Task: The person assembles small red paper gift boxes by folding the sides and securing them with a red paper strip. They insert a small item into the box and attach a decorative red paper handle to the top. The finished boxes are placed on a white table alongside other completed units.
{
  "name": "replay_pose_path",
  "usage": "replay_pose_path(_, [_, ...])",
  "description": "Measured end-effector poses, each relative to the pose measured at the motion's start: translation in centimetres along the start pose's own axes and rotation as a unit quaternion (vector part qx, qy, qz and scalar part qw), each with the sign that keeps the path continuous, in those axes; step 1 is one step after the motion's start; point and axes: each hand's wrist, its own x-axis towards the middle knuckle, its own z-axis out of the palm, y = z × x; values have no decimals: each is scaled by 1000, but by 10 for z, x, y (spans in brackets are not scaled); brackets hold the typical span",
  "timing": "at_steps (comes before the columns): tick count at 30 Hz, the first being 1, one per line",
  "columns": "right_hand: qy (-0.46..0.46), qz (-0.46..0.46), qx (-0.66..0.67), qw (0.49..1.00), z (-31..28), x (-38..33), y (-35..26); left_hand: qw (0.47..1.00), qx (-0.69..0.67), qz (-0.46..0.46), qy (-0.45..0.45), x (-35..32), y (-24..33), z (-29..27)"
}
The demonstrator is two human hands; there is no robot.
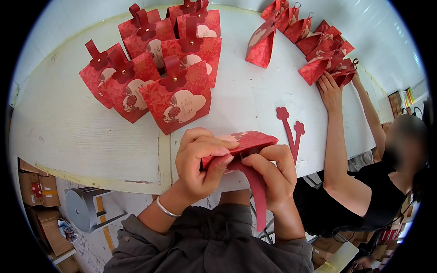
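Observation:
Between my two hands, just over the table's near edge, is a red patterned gift box, tilted on its side. My left hand pinches its left end, thumb and fingers closed on the card. My right hand is closed at the box's near side, fingertips on a dark red strap that hangs down toward my lap. The strap's upper end meets the box between my fingertips; how it is joined there is hidden. Two loose straps with flower-shaped ends lie on the table to the right.
Several finished red boxes with flower-tipped handles stand at the back left. One box stands apart at the back middle, more at the back right. A co-worker's hands touch boxes there. A grey stool is below the white table.

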Motion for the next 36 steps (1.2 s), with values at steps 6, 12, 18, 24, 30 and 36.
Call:
replay_pose_path(6, [-22,-16,-36,999,-3,3,0,1000,-6,0,6,-1,-1,1])
replay_pose_path(12, [-55,-18,-96,994,-6,13,-4,1000,-20,-2,6,-2,-2,1])
replay_pose_path(18, [-41,43,-109,992,-5,27,-5,1000,-23,-10,3,-1,4,-1])
replay_pose_path(24, [-97,94,60,989,-8,17,5,998,-2,-46,-33,7,13,-5])
replay_pose_path(30, [-113,219,249,937,-17,11,6,997,-38,-64,-37,8,21,-3])
replay_pose_path(36, [-137,223,300,917,-28,4,0,998,-18,6,-52,-1,26,-3])
